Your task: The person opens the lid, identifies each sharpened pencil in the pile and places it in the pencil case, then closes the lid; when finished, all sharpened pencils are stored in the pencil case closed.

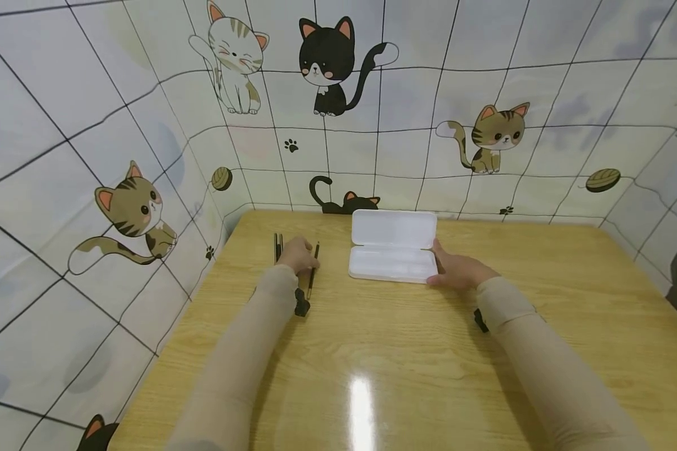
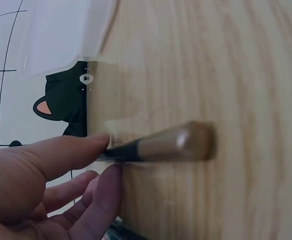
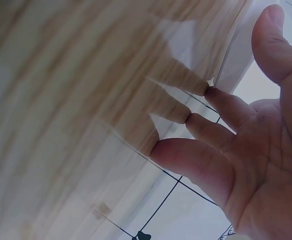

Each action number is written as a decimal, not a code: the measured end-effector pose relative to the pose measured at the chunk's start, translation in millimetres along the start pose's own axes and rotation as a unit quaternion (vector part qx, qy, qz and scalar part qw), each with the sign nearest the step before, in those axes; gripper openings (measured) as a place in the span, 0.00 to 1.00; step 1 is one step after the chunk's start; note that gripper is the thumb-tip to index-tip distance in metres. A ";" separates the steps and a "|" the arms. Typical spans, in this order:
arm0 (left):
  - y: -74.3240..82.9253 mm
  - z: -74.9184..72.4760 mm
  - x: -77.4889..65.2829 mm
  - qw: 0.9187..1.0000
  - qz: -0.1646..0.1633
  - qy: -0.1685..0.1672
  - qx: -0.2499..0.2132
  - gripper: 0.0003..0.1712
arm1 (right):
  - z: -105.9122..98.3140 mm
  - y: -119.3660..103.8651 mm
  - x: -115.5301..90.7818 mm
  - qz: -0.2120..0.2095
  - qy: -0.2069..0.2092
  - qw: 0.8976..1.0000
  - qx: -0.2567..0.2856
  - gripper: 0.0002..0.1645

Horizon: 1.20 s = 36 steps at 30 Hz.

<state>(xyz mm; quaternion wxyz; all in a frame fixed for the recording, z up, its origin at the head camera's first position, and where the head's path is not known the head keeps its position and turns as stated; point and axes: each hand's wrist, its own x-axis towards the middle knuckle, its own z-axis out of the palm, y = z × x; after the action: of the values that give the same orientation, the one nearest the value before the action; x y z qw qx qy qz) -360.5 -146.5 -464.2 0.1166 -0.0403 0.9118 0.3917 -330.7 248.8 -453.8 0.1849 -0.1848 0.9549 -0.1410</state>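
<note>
My left hand (image 1: 298, 255) pinches a slim, dark-handled paintbrush (image 1: 314, 270) between thumb and fingers, at the left part of the table. In the left wrist view, the paintbrush (image 2: 178, 144) shows a copper-coloured section and a blurred brown end pointing away from the fingers. Dark thin sticks (image 1: 278, 245) lie just left of that hand, partly hidden by it. A white case (image 1: 392, 263) lies with its lid raised near the back of the table. At the case's right end is my right hand (image 1: 458, 269), fingers spread, fingertips (image 3: 160, 150) touching the tabletop and thumb by the case's edge.
The wooden table (image 1: 406, 363) ends at the back and left against a cat-patterned cloth wall (image 1: 417, 100). A glare spot shines near the table's front. Small dark devices are at both wrists.
</note>
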 end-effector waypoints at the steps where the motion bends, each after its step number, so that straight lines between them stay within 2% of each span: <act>1: -0.9 2.4 0.6 1.000 -0.001 0.005 0.006 0.33 | 1.4 1.3 0.5 -0.001 0.000 1.000 -0.002 0.69; 4: -1.2 5.6 0.8 1.000 -0.004 0.008 0.010 0.31 | 3.5 2.5 0.8 -0.003 0.001 1.000 -0.002 0.68; 9: 0.1 -0.1 -0.4 0.999 -0.008 0.000 0.035 0.30 | 2.5 0.3 1.0 -0.003 0.000 1.000 -0.001 0.68; 15: -4.2 -6.5 1.7 0.999 -0.018 -0.020 0.018 0.33 | 2.6 -2.4 2.4 0.003 -0.003 1.000 -0.005 0.67; 21: -2.7 -19.8 -5.9 0.998 -0.001 -0.049 0.026 0.32 | 1.1 -4.9 2.8 0.003 -0.004 1.000 -0.007 0.67; 24: 0.6 -26.6 -10.5 0.997 0.004 -0.070 -0.018 0.30 | 0.2 -4.9 2.2 0.006 -0.002 1.000 -0.009 0.68; 28: 4.0 -32.6 -15.2 0.991 0.005 -0.107 -0.081 0.31 | 0.0 -3.9 1.5 0.008 -0.002 1.000 -0.009 0.68; 36: 0.7 -31.6 -10.2 0.982 0.004 -0.135 -0.135 0.33 | 1.2 -1.6 -0.1 0.004 0.002 1.000 -0.012 0.67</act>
<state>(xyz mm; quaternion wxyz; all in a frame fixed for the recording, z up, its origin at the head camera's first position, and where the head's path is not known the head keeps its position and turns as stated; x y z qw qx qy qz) -356.5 -169.0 -440.2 0.2312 0.0011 0.8266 0.5131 -329.6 247.1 -454.3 0.1816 -0.1825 0.9576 -0.1295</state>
